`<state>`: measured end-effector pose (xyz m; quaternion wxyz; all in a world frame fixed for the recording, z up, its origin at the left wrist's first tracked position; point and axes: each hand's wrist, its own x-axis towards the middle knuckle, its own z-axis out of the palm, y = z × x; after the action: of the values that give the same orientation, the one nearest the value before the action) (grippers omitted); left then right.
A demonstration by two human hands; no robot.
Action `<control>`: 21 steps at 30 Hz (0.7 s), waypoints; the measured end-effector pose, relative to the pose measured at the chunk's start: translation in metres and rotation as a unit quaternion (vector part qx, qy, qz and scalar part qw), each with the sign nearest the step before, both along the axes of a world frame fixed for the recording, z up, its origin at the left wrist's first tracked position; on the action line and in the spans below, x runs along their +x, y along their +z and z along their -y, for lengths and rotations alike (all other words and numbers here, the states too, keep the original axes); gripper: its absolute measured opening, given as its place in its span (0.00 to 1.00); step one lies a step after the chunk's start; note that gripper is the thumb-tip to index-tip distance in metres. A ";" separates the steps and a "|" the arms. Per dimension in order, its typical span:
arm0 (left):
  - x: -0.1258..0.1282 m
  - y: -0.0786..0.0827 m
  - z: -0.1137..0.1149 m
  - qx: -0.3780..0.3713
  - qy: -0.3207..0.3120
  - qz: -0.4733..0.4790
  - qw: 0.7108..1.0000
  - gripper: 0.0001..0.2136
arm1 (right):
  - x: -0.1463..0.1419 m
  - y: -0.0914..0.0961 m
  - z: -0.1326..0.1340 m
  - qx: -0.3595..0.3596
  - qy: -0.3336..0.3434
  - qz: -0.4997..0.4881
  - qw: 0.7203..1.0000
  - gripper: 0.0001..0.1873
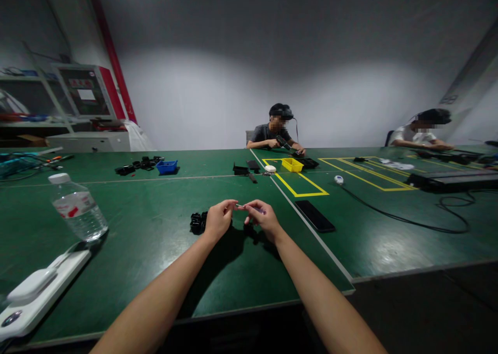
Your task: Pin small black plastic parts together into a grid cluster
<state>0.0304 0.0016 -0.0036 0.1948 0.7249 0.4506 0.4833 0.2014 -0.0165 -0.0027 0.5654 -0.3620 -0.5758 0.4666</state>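
One thin rod (240, 206): left hand (220, 219) fingers pinched on one end, right hand (266, 219) fingers on the other. Black parts (198, 223) beside left hand, on counter (132, 263).

The slim piece (240, 206) I hold looks like shiny metal, though it's tiny; the green tabletop (155, 260) is smooth and glossy, the left bottle (82, 216) clear plastic.

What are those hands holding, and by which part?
A thin, silvery rod, apparently by its ends: left hand at one, right hand at the other.
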 end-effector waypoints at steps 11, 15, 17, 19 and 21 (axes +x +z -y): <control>0.000 0.003 0.004 0.075 0.022 -0.131 0.988 0.10 | 0.003 0.000 -0.008 -0.053 -0.079 -0.079 0.992 0.26; 0.003 0.005 0.009 0.128 -0.014 -0.175 0.976 0.11 | 0.006 -0.004 -0.012 -0.079 -0.131 -0.076 0.985 0.27; 0.004 0.005 0.012 0.136 -0.043 -0.200 0.969 0.16 | 0.007 -0.005 -0.013 -0.076 -0.142 -0.076 0.984 0.27; 0.006 0.003 0.014 0.128 -0.067 -0.228 0.963 0.21 | 0.007 -0.005 -0.013 -0.068 -0.150 -0.078 0.983 0.28; 0.007 0.001 0.014 0.116 -0.082 -0.254 0.957 0.25 | 0.007 -0.006 -0.014 -0.066 -0.155 -0.079 0.983 0.28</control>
<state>0.0375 -0.0128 -0.0027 0.0272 0.8757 0.3655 0.3145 0.2079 -0.0025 -0.0085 0.6495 -0.4453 -0.4343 0.4373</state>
